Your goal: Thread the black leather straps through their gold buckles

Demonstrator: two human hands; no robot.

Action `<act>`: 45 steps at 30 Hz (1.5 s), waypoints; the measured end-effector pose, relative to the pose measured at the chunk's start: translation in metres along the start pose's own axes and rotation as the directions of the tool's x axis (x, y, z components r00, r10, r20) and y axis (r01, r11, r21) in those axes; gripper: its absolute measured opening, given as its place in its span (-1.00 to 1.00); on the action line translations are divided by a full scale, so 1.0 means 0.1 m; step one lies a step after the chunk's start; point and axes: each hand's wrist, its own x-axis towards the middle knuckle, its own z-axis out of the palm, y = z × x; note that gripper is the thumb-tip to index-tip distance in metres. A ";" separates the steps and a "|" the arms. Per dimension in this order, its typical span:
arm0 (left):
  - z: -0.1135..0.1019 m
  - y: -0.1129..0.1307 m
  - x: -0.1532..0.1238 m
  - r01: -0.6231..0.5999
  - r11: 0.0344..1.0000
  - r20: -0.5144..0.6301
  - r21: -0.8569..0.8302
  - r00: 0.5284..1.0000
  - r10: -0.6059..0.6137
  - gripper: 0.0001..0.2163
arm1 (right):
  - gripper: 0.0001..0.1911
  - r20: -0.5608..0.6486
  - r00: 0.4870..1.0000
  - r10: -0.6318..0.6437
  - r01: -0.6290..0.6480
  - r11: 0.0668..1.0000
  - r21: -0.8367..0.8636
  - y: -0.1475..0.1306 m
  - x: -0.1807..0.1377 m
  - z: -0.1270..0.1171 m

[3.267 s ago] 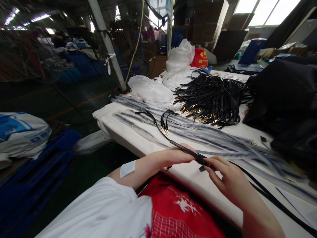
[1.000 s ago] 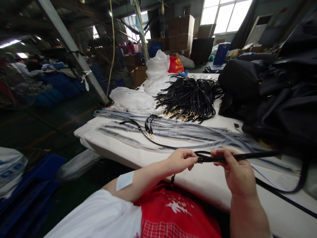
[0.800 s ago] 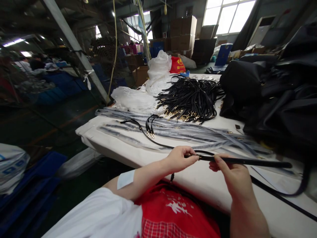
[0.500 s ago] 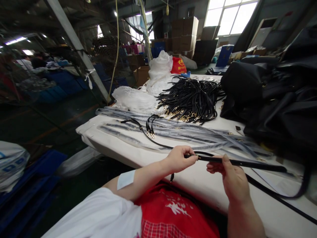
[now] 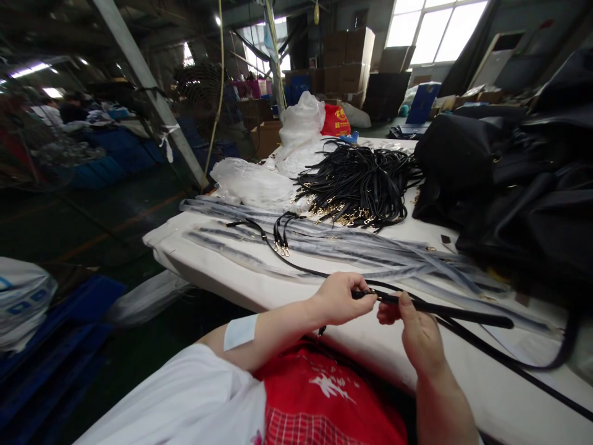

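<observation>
My left hand [image 5: 340, 298] pinches a thin black strap [image 5: 456, 307] near a small metal buckle, just above the white table [image 5: 370, 337]. My right hand [image 5: 414, 327] grips the same strap right beside it, thumb on top. The strap runs right, loops back near the table's right side and trails off along the front edge. Its other end curves away left to gold clips [image 5: 281, 248] lying on the table.
A heap of black straps with gold clasps [image 5: 359, 185] lies mid-table. Long clear plastic sleeves [image 5: 333, 247] spread across the table. Black bags [image 5: 519, 179] pile up at the right. White plastic bags [image 5: 278, 167] and a red bag [image 5: 336, 120] sit at the back. Blue crates [image 5: 50, 334] stand on the floor at left.
My right hand has slid left along the strap until it sits close to my left hand. The strap's stiff stretch has tilted slightly downward to the right. The left hand has barely moved.
</observation>
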 end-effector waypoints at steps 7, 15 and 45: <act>0.03 0.02 0.02 0.034 0.999 -0.037 0.008 0.999 -0.034 -0.82 | -0.54 0.095 0.916 -0.389 0.394 0.835 -0.383 0.00 0.04 -0.05; 0.15 0.12 -0.07 -0.120 0.920 -0.232 0.372 0.948 0.217 -0.85 | -0.65 0.093 0.751 -0.654 0.514 0.490 -0.705 -0.10 -0.01 0.12; 0.07 0.17 -0.03 -0.245 0.966 -0.070 0.083 0.966 0.251 -0.78 | -0.74 -0.311 0.923 -0.228 0.324 0.896 0.305 -0.18 0.13 -0.10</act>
